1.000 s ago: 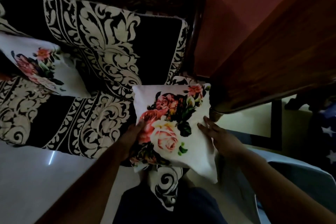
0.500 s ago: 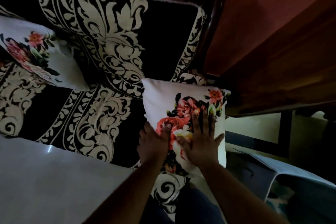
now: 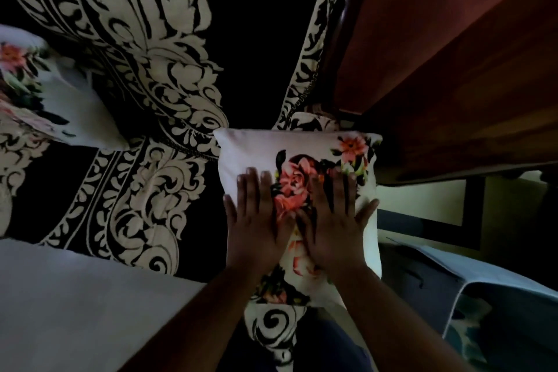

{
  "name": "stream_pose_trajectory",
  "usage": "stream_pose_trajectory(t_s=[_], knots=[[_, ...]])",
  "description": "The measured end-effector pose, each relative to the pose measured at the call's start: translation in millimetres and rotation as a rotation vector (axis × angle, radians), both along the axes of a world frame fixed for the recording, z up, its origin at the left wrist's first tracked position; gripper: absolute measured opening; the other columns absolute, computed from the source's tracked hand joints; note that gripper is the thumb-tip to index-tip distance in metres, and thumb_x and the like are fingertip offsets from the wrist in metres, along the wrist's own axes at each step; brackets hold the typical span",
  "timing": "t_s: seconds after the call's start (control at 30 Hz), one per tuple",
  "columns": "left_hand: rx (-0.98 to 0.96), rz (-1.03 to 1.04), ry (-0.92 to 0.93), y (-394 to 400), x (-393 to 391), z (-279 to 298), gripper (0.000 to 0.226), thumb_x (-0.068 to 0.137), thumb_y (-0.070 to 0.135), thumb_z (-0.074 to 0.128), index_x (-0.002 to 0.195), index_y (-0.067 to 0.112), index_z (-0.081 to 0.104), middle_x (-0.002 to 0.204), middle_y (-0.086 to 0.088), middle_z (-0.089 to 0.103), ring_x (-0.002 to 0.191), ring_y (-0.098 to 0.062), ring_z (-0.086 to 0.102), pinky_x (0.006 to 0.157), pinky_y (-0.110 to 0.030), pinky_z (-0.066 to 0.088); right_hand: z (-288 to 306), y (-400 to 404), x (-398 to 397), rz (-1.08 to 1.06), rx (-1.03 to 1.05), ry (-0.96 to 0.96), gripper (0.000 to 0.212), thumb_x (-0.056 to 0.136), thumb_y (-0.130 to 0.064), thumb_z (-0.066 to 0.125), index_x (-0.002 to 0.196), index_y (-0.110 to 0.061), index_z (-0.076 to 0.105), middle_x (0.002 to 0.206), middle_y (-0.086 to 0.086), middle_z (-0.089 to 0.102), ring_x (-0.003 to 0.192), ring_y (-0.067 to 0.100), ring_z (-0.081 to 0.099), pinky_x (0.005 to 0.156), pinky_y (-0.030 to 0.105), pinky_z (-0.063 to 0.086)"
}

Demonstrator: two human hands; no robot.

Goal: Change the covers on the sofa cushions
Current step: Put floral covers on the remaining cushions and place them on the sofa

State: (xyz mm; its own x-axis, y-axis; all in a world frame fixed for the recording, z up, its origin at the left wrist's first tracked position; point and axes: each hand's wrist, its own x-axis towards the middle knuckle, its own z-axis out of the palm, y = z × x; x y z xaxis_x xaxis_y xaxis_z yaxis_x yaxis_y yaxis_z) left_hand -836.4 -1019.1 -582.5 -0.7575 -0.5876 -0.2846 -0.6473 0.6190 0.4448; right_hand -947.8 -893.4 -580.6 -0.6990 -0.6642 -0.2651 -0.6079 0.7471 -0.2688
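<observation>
Hands (image 3: 299,226) flat on floral cushion (image 3: 256,154)

surface: sofa (image 3: 126,190), black-and-cream scroll cover | on it: 2 white floral cushions (image 3: 250,157) (image 3: 45,100)

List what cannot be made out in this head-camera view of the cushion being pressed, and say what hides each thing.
- Floral cushion: the middle of its print is covered by the left hand and right hand, both lying flat on it.
- Its opening or zip: not visible from this side.
- Second floral cushion: cut off by the left edge.
- Patterned sofa cover: dim light swallows its dark areas.
</observation>
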Motion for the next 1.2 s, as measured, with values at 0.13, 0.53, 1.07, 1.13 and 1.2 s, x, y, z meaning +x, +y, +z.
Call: stream_pose_trajectory(t_s=[0.13,0.53,1.07,1.13,1.2], knots=[[0.034,0.038,-0.157,-15,-43,-38,0.087,0.096,0.073,0.016,0.156,0.025,-0.024,0.164,-0.001,-0.029,0.149,-0.018,-0.031,0.12,-0.063,-0.004,-40,-14,-32,-0.044,0.014,-0.073,0.071,0.097,-0.071,0.014,0.157,-0.044,-0.011,0.167,-0.002,-0.022,0.153,0.027,-0.022,0.111,0.079,0.003],[0.126,0.054,-0.231,-106,-178,-78,0.074,0.099,0.065,0.017,0.161,0.029,0.0,0.169,-0.005,-0.003,0.156,-0.025,-0.002,0.122,-0.058,0.003,-90,-92,-157,-0.133,-0.171,-0.087,0.074,0.092,-0.077,0.018,0.146,-0.035,0.048,0.16,-0.003,0.036,0.152,0.021,0.023,0.118,0.055,0.024],[-0.121,-0.175,-0.153,9,-29,-28,0.088,0.098,0.063,0.029,0.16,0.007,-0.002,0.165,-0.025,-0.01,0.152,-0.043,-0.012,0.116,-0.073,0.007,-32,-3,-62,-0.057,0.148,-0.138,0.099,0.078,-0.093,0.003,0.156,-0.038,-0.021,0.165,-0.003,-0.029,0.15,0.025,-0.032,0.11,0.076,-0.014],[-0.126,-0.21,-0.217,-5,-59,-32,0.094,0.093,0.065,0.023,0.157,0.004,-0.008,0.163,-0.03,-0.012,0.15,-0.046,-0.016,0.114,-0.074,0.002,-25,-29,-70,-0.086,0.167,-0.078,0.097,0.084,-0.087,0.008,0.16,-0.028,-0.009,0.169,0.003,-0.015,0.153,0.028,-0.023,0.111,0.073,-0.013],[-0.107,-0.233,-0.274,-20,-86,-38,0.099,0.087,0.069,0.015,0.155,0.006,-0.019,0.161,-0.028,-0.022,0.148,-0.044,-0.025,0.114,-0.072,-0.002,-33,-52,-81,-0.192,0.075,-0.167,0.089,0.091,-0.08,0.023,0.161,-0.029,-0.002,0.17,0.001,-0.007,0.155,0.026,-0.012,0.116,0.072,-0.002]])
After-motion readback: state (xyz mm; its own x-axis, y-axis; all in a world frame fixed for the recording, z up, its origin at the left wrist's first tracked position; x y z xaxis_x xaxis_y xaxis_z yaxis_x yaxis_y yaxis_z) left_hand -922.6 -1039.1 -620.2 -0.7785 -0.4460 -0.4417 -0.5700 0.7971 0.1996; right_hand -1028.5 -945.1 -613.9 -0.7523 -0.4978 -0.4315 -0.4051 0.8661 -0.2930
